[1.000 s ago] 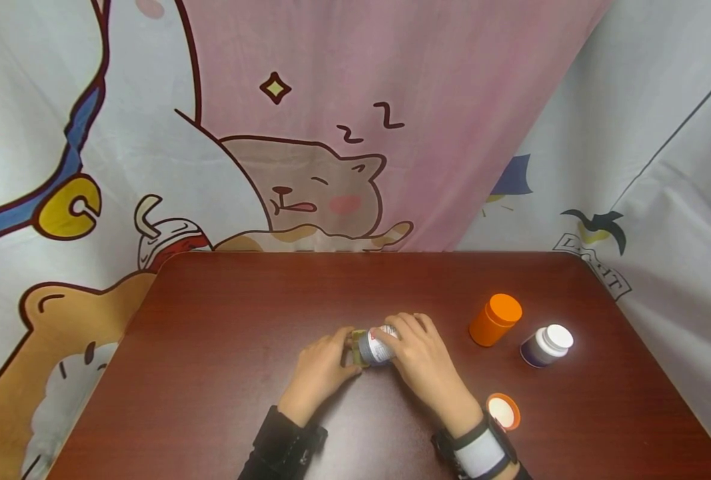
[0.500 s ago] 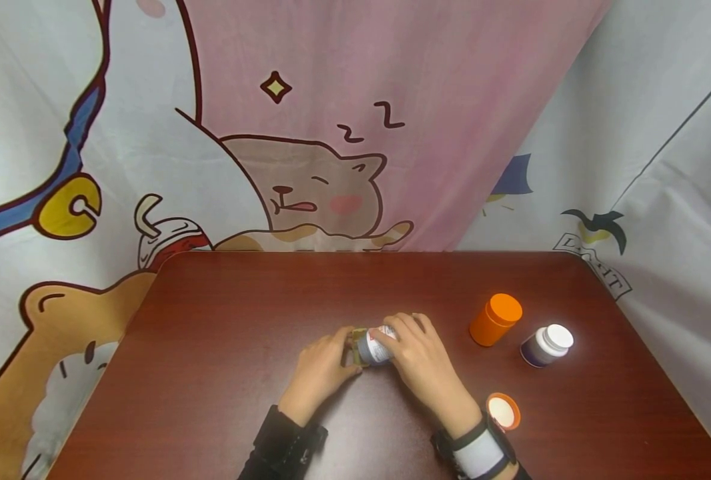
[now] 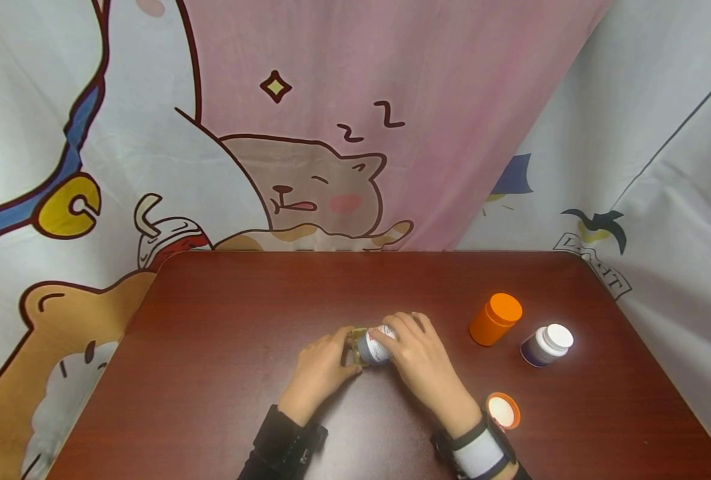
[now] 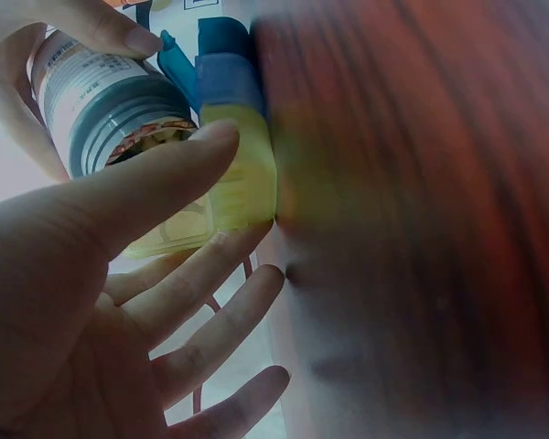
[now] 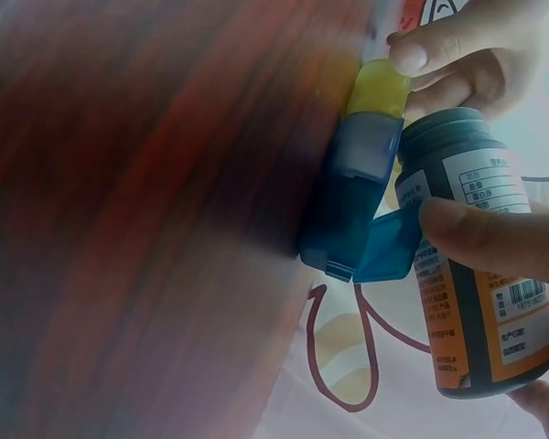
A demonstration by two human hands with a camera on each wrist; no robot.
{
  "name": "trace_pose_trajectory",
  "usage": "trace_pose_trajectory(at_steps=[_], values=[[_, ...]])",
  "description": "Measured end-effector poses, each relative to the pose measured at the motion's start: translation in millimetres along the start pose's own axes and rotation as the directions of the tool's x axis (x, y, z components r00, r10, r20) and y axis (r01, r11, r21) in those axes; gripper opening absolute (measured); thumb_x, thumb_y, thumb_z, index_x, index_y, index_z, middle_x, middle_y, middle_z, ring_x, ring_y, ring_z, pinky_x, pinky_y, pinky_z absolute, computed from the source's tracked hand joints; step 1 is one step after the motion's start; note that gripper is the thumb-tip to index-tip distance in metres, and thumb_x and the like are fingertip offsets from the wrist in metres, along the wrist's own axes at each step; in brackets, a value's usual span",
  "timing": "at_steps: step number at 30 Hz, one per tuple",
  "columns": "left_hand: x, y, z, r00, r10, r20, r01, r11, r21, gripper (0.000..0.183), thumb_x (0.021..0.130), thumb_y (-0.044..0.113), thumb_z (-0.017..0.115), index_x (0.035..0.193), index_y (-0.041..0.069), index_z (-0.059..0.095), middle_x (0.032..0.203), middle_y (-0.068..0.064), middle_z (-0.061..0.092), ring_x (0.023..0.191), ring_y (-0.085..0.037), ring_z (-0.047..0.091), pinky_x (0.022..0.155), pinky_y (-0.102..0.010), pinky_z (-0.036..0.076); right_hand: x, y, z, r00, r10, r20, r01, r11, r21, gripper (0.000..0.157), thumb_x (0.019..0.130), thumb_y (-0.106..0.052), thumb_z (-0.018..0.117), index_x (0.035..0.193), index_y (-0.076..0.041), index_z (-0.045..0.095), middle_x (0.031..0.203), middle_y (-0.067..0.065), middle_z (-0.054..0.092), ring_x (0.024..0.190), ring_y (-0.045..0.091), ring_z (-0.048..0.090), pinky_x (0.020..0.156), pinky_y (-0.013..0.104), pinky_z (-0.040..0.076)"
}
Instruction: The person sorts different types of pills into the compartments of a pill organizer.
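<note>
My left hand [image 3: 316, 370] pinches the yellow end of a pill organizer [image 5: 352, 174] between thumb and fingers. The organizer is a row of yellow, blue and teal see-through compartments on the table. Its teal lid [image 5: 391, 245] stands open, beside the bottle. My right hand [image 3: 424, 363] grips a dark green pill bottle [image 5: 480, 302] with an orange and white label. Tilted, the bottle has its uncapped mouth toward the yellow compartment, and pills [image 4: 156, 139] show inside. In the left wrist view my left thumb covers part of that mouth.
To the right stand an orange bottle [image 3: 492, 321] and a white bottle [image 3: 546, 347] with a dark blue label. An orange cap [image 3: 503, 411] lies with its white lining up near my right wrist. A printed curtain [image 3: 451, 133] hangs behind the brown table [image 3: 241, 300].
</note>
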State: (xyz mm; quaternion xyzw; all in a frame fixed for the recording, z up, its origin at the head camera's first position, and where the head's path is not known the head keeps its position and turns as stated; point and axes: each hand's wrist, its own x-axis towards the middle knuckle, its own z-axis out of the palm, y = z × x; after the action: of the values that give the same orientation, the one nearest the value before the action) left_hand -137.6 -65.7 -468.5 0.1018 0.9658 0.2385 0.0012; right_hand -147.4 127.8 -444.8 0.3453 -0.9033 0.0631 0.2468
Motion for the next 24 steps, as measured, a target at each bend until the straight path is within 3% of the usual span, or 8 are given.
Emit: trace_pose_trajectory(at_steps=[24], values=[[1.0,-1.0,1.6,1.000,0.011,-0.005,-0.011,1.000,-0.008,0.067,0.065,0.033,0.079,0.125,0.014,0.056,0.104,-0.008,0.074,0.094,-0.026,0.065,0.078,-0.051,0.055,0.2,-3.7,0.1,1.000,-0.005,-0.009,0.005,1.000,0.010,0.043,0.070,-0.001,0.071,0.109,-0.020,0.069,0.107,0.008,0.068,0.106,0.025,0.056,0.092,0.047,0.046]])
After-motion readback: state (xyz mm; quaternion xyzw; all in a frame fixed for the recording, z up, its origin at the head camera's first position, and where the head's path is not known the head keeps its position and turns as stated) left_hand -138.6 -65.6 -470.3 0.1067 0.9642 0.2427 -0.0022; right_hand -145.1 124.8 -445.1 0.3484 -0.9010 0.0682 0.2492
